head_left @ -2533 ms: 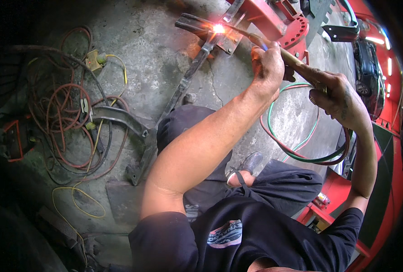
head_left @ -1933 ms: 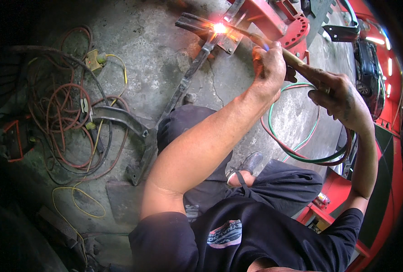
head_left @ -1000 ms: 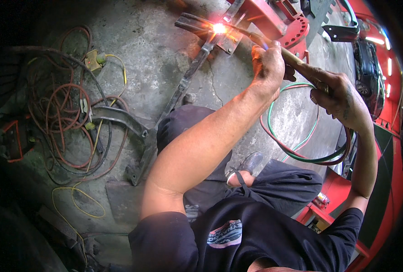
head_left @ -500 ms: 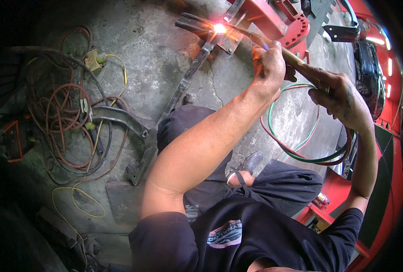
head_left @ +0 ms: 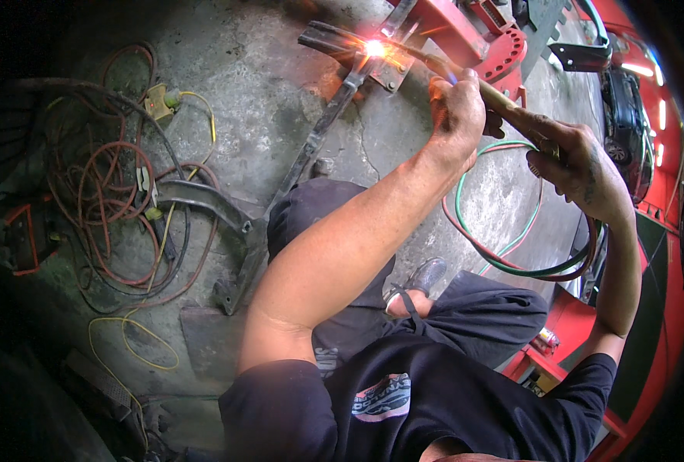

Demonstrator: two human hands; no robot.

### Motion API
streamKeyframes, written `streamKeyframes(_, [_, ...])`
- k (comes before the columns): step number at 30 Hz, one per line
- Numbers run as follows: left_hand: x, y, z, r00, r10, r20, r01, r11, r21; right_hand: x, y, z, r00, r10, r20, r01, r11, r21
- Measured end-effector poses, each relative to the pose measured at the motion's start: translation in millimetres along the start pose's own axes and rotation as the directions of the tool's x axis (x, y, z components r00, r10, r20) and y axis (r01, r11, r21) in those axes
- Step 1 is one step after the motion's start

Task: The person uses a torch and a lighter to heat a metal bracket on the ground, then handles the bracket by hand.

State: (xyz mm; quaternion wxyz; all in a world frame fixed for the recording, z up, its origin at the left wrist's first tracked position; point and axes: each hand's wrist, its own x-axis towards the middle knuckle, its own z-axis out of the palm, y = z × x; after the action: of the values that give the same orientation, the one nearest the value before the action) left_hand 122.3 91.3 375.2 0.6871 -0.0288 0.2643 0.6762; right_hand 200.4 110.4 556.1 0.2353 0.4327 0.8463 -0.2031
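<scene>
My left hand [head_left: 462,109] is closed round the front part of a brass gas torch [head_left: 500,102]. Farther back, my right hand [head_left: 580,160] grips the torch's handle end, its fingers wrapped under it. The tip meets a dark steel bar [head_left: 328,108] at a glowing white-orange spot [head_left: 374,48], and the glare hides the exact contact. The bar runs diagonally from there toward my knee. Beside the hot spot are a short dark channel piece [head_left: 330,38] and a small bolted plate [head_left: 392,75]. Green and red hoses [head_left: 528,269] loop below my right hand.
A red steel frame [head_left: 453,35] with a holed curved plate [head_left: 505,55] stands just beyond the torch. Tangled reddish and black cables [head_left: 115,185] lie on the floor at left, near a yellow box [head_left: 157,102]. A curved dark bracket [head_left: 199,196] sits beside the bar.
The glow at the torch tip has shifted very slightly to the right. Both hands keep their grip in almost the same place.
</scene>
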Motion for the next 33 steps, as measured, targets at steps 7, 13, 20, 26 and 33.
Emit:
streamKeyframes(7, [-0.4, -1.1, 1.9, 1.000, -0.003, 0.022, 0.003, 1.000, -0.013, -1.9, -6.5, -2.0, 1.000, 0.000, -0.007, 0.000, 1.000, -0.008])
streamKeyframes(13, [-0.7, 0.2, 1.7, 1.000, 0.005, 0.013, -0.005, 1.000, -0.003, 0.2, -3.8, -2.6, 1.000, 0.002, 0.003, -0.002, 1.000, -0.018])
streamKeyframes(20, [4.8, -4.8, 3.3, 1.000, 0.013, -0.025, -0.014, 0.999, -0.029, -1.0, -3.2, -4.1, 1.000, 0.004, 0.013, -0.003, 1.000, -0.016])
streamKeyframes(26, [5.9, -5.7, -0.4, 1.000, 0.019, 0.003, -0.018, 0.999, -0.035, -1.1, 2.5, -2.2, 0.999, -0.041, -0.011, 0.041, 0.999, -0.001])
streamKeyframes(33, [0.4, -1.1, 3.0, 1.000, 0.012, -0.026, -0.013, 1.000, -0.023, -0.7, 1.0, -1.5, 1.000, -0.002, -0.004, 0.002, 0.999, 0.044])
